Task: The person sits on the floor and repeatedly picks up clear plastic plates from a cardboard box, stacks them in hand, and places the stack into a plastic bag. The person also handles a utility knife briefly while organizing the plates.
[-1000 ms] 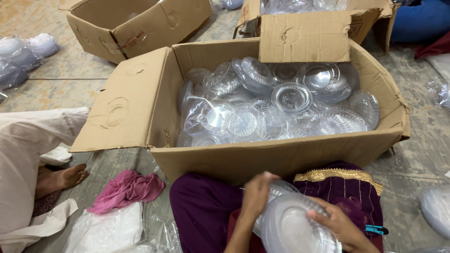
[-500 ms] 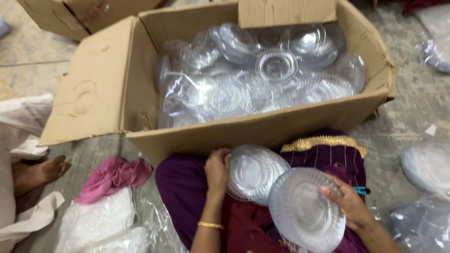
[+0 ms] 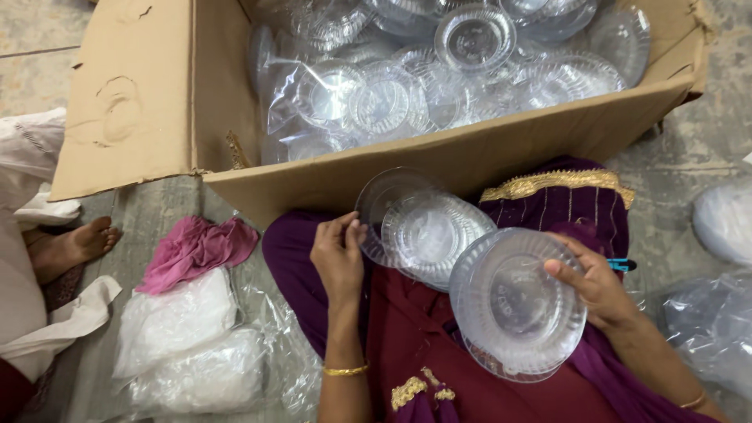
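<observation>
Open cardboard box (image 3: 141,102) w/ bagged clear bowls (image 3: 439,86); pink cloth (image 3: 196,249), white bags (image 3: 188,345) on floor; bare foot (image 3: 74,249) at left.

View: single head cam, no 2nd view, so no overlap.
Position: worn on person's head, above the lap.
Facing: steeply down & slightly fwd.
Near: purple-clad lap, left hand (image 3: 338,254) & right hand (image 3: 599,286) close, low in frame.
Far: open brown cardboard box (image 3: 470,160) at top, cropped.
Edges: grey stone floor (image 3: 689,141) either side.
</observation>
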Demonstrator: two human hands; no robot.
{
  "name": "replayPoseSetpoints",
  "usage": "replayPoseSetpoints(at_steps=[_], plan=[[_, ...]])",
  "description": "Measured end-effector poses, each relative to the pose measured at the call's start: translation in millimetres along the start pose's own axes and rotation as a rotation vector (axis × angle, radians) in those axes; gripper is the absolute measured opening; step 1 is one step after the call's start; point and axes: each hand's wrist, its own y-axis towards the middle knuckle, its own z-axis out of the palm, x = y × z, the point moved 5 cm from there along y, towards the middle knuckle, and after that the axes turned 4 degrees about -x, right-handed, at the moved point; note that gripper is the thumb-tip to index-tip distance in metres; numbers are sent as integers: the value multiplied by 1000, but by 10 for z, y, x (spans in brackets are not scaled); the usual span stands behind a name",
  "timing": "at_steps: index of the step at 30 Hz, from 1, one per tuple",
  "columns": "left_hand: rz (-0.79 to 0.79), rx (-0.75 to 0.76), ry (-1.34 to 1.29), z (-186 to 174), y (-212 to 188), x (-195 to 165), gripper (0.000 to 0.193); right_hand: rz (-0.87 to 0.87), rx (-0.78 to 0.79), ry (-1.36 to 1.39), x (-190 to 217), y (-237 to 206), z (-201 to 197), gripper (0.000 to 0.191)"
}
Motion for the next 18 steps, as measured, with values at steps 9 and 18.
replayPoseSetpoints(at_steps=[9,18], plan=[[448,-395,41,-324,-76,-209,10,-26,25,-40,127,-90,104,68],[521,-358,-229,-780,45,-396,7,-79,59,-59,235,-126,201,69]])
